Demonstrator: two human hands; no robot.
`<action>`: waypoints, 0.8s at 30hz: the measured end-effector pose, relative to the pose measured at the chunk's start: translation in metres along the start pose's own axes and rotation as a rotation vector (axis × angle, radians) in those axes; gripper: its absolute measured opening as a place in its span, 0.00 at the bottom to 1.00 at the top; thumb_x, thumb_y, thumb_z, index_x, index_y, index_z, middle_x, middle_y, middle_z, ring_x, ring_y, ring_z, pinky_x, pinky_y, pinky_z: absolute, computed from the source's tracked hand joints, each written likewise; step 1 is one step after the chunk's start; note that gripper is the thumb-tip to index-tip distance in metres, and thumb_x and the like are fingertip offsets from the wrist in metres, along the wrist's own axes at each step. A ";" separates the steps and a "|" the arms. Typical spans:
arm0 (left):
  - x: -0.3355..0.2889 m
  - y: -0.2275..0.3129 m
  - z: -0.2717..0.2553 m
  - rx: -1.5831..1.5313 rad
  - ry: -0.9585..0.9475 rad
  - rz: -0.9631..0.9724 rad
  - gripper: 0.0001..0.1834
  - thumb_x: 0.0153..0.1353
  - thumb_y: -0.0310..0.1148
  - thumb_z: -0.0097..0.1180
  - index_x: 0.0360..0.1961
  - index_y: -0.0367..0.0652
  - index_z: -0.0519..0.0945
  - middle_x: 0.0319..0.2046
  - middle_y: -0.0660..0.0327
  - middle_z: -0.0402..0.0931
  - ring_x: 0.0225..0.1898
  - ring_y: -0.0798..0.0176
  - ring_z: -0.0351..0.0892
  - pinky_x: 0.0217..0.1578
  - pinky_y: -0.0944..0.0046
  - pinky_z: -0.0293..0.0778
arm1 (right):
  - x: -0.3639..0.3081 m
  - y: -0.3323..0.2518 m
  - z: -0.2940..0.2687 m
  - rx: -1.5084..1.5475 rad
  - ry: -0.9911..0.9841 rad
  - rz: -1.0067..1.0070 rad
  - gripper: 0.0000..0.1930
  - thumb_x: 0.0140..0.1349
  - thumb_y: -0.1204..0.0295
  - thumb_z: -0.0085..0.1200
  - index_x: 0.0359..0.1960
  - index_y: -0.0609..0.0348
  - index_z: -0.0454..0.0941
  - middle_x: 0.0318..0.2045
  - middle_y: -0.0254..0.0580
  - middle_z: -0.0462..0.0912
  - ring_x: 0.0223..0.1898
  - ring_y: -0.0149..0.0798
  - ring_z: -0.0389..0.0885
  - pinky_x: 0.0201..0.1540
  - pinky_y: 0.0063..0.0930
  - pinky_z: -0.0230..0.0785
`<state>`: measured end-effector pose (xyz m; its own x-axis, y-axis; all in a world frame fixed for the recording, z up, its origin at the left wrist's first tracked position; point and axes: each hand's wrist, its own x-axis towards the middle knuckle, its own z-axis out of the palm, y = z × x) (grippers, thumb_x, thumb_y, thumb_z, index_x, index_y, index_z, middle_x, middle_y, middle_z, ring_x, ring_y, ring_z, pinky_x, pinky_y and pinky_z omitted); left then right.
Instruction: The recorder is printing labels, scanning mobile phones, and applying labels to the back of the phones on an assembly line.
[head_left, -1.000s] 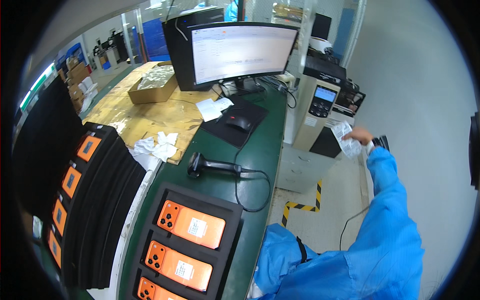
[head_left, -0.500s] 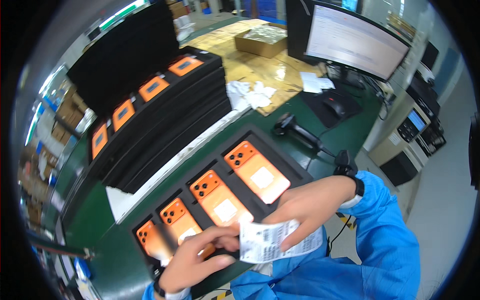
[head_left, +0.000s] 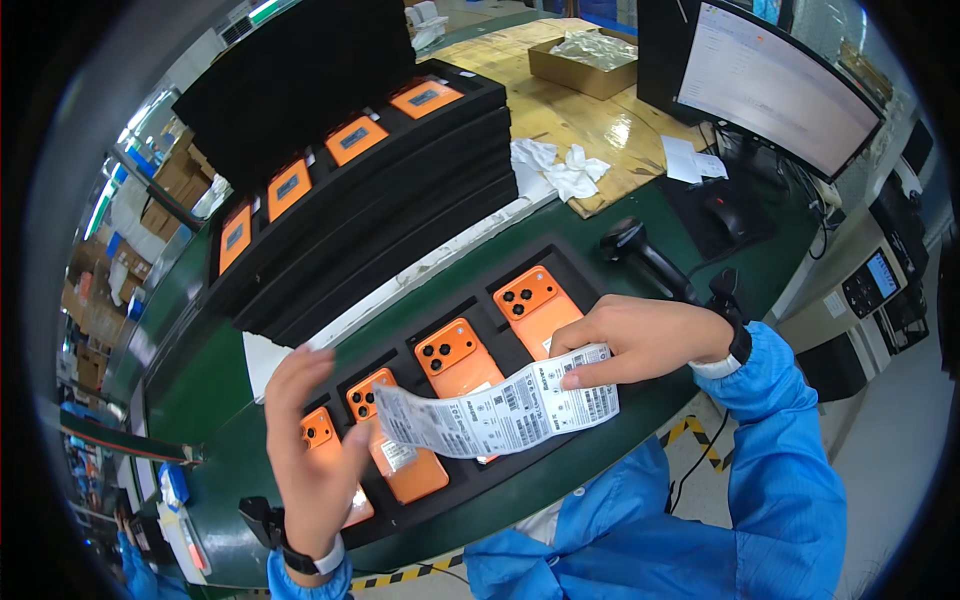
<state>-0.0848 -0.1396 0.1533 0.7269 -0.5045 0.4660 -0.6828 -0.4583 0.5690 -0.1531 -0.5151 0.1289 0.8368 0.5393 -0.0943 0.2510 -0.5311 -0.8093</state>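
My right hand (head_left: 640, 340) pinches one end of a long white strip of printed labels (head_left: 500, 415), thumb on top. The strip hangs in a curve to the left over a black foam tray (head_left: 405, 515). Several orange phones lie back up in the tray's slots, among them a phone (head_left: 460, 365) partly behind the strip and a phone (head_left: 540, 310) partly behind my right hand. White stickers show on some backs. My left hand (head_left: 305, 440) is raised over the tray's left end, thumb and fingers apart, holding nothing; it covers part of the leftmost phone (head_left: 318, 430).
Behind the tray rises a stack of black foam trays (head_left: 400, 190), more orange phones on top. A barcode scanner (head_left: 650, 260) lies to the right, near a mouse (head_left: 725, 215) and a monitor (head_left: 780, 90). A cardboard box (head_left: 580, 75) stands at the back.
My left hand has moved left and up, away from the label strip, and opened. The strip now extends much longer to the left from my right hand. The view has shifted.
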 end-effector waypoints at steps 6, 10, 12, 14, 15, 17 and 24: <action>0.062 0.040 0.068 0.041 -0.479 0.272 0.17 0.68 0.38 0.67 0.52 0.37 0.86 0.48 0.47 0.87 0.52 0.46 0.86 0.56 0.49 0.78 | 0.006 -0.003 0.001 -0.042 0.079 -0.108 0.16 0.74 0.63 0.61 0.51 0.65 0.83 0.40 0.53 0.90 0.40 0.53 0.91 0.42 0.40 0.80; 0.068 0.030 0.084 -0.052 -0.719 0.126 0.15 0.72 0.39 0.65 0.45 0.36 0.88 0.27 0.46 0.84 0.27 0.46 0.85 0.32 0.53 0.78 | 0.007 -0.007 0.007 -0.153 0.220 -0.133 0.12 0.70 0.66 0.60 0.47 0.61 0.83 0.38 0.52 0.89 0.40 0.55 0.90 0.43 0.44 0.79; 0.069 0.032 0.086 -0.082 -0.667 0.180 0.15 0.72 0.39 0.64 0.44 0.35 0.88 0.22 0.46 0.82 0.22 0.46 0.84 0.26 0.54 0.76 | 0.010 -0.009 0.009 -0.190 0.276 -0.134 0.11 0.68 0.66 0.59 0.44 0.59 0.83 0.35 0.52 0.89 0.38 0.58 0.89 0.42 0.47 0.78; 0.071 0.035 0.087 -0.078 -0.700 0.104 0.14 0.71 0.39 0.65 0.44 0.36 0.88 0.23 0.44 0.82 0.24 0.45 0.85 0.27 0.54 0.77 | 0.012 -0.007 0.010 -0.213 0.282 -0.118 0.08 0.68 0.69 0.61 0.44 0.60 0.84 0.34 0.48 0.89 0.36 0.52 0.90 0.40 0.39 0.81; 0.071 0.033 0.089 -0.076 -0.699 0.103 0.14 0.71 0.39 0.65 0.44 0.36 0.88 0.23 0.44 0.82 0.24 0.45 0.85 0.27 0.54 0.77 | 0.012 -0.005 0.011 -0.214 0.282 -0.119 0.08 0.68 0.69 0.61 0.44 0.60 0.84 0.34 0.48 0.89 0.36 0.52 0.90 0.40 0.39 0.81; 0.070 0.027 0.094 -0.110 -0.679 0.116 0.15 0.71 0.39 0.65 0.45 0.36 0.88 0.24 0.44 0.83 0.24 0.47 0.86 0.27 0.55 0.77 | 0.013 -0.001 0.012 -0.226 0.328 -0.152 0.08 0.69 0.69 0.61 0.42 0.61 0.85 0.33 0.47 0.89 0.33 0.50 0.90 0.37 0.38 0.81; 0.071 0.031 0.092 -0.123 -0.692 0.062 0.14 0.72 0.38 0.65 0.45 0.36 0.89 0.24 0.46 0.84 0.22 0.51 0.86 0.27 0.56 0.77 | 0.018 0.003 0.013 -0.177 0.341 -0.169 0.08 0.69 0.69 0.60 0.41 0.62 0.85 0.33 0.50 0.89 0.34 0.51 0.90 0.38 0.39 0.81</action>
<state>-0.0610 -0.2566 0.1420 0.4451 -0.8954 -0.0148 -0.6787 -0.3481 0.6466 -0.1438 -0.4989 0.1169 0.8824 0.3968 0.2527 0.4534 -0.5741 -0.6817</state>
